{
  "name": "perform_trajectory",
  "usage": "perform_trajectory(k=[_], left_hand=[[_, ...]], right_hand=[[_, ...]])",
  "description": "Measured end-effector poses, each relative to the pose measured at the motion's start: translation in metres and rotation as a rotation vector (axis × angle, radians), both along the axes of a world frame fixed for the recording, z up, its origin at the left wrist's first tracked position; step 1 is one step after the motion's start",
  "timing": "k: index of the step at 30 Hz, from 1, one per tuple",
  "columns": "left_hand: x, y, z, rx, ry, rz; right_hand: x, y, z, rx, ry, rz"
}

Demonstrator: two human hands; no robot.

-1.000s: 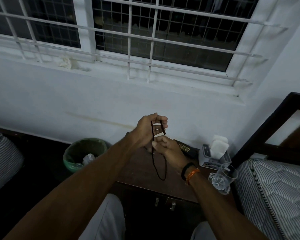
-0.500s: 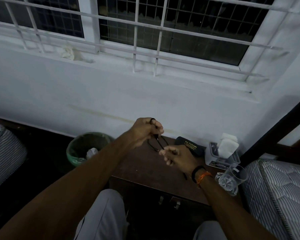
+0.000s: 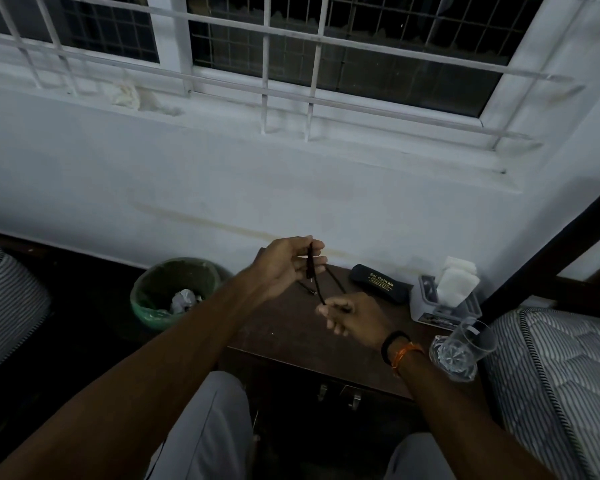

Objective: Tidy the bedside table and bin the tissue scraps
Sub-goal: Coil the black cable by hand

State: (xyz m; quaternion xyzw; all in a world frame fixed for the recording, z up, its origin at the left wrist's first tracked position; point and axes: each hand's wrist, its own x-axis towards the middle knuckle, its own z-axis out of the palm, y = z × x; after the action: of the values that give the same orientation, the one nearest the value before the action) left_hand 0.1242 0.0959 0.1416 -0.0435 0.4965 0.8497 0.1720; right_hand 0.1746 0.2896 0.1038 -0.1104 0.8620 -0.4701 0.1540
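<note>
Above the brown bedside table [image 3: 291, 336], both hands work a thin black cord [image 3: 335, 280]. My left hand [image 3: 284, 268] holds the folded cord between its thumb and fingers, with the strands hanging from it. My right hand [image 3: 352, 315], lower and to the right, pinches the cord's other stretch so it runs taut between the hands. A green bin [image 3: 174, 289] stands on the floor left of the table, with crumpled tissue [image 3: 184, 299] inside it.
On the table lie a black glasses case [image 3: 380, 283], a white holder with tissues [image 3: 445, 296] and a clear glass [image 3: 459, 349] at the right corner. A crumpled tissue [image 3: 127, 93] sits on the window sill. Striped mattresses flank the table.
The long loop that hung from my hands is gone. My right hand has dropped and moved right, drawing the cord out, while my left hand keeps hold of the folded part.
</note>
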Motion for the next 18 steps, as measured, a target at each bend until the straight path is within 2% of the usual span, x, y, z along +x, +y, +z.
perform_trajectory(k=[3,7,9,11,15,16,18], left_hand=[[0.0,0.003,-0.004,-0.177,0.07,0.058],[0.006,0.005,-0.008,-0.137,0.061,0.034],[0.011,0.009,-0.01,-0.197,0.068,0.034],[0.015,0.013,-0.014,-0.285,0.059,0.039],[0.017,0.009,-0.016,-0.358,-0.07,-0.005],[0.018,0.007,-0.016,-0.359,-0.08,-0.011],[0.019,0.002,-0.019,-0.277,-0.077,0.007]], right_hand=[[0.006,-0.006,0.001,0.11,0.036,0.078],[0.011,-0.016,0.009,0.227,0.209,0.117],[0.011,-0.018,0.013,0.243,0.285,0.114],[0.01,-0.019,0.016,0.184,0.26,0.106],[0.003,-0.015,0.023,-0.193,0.186,-0.089],[0.001,-0.012,0.025,-0.218,0.212,-0.13],[-0.002,-0.005,0.027,-0.132,0.272,-0.115]])
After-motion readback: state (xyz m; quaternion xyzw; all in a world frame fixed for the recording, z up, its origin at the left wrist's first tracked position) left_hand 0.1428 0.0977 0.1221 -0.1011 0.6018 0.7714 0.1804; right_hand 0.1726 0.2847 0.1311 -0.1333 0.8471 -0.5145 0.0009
